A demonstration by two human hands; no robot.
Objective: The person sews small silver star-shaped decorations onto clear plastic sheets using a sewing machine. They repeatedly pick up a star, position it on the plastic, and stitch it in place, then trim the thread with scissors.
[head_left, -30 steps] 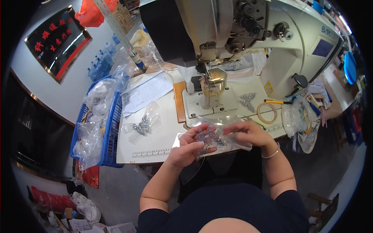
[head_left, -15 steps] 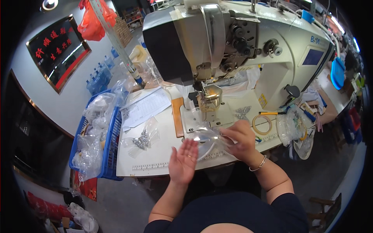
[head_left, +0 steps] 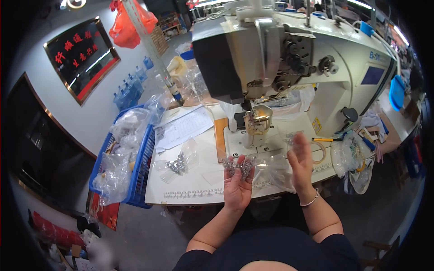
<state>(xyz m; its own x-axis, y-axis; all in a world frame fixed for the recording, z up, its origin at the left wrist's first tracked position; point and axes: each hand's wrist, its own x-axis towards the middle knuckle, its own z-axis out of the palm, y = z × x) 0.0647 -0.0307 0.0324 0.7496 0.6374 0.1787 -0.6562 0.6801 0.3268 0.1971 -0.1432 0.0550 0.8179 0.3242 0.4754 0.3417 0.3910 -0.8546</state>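
Note:
A sewing machine [head_left: 260,122] stands on the white table in front of me. My left hand [head_left: 237,187] is closed at the front of the machine, its thumb and fingers gripping a glittering silver rhinestone bow [head_left: 239,167] with clear film about it. To the right, my right hand [head_left: 302,162] is raised with fingers stretched out, slightly blurred, holding nothing I can see. Between the hands, a loose clear plastic sheet [head_left: 273,175] lies over the table's front. Another sparkling piece [head_left: 175,165] rests on clear film at the left, and a third [head_left: 289,136] is partly behind my right fingers.
A blue basket [head_left: 143,174] with clear bags stands against the table's left side. Papers [head_left: 184,128] lie behind the left piece, beside a brown strip [head_left: 220,140]. At the right are a tape roll [head_left: 320,151], a yellow pen [head_left: 326,139] and a clear bag [head_left: 346,156].
My left hand, open before, now grips the rhinestone bow. My right hand has moved off the clear plastic and opened. The whole view has shifted, with the scene appearing farther right.

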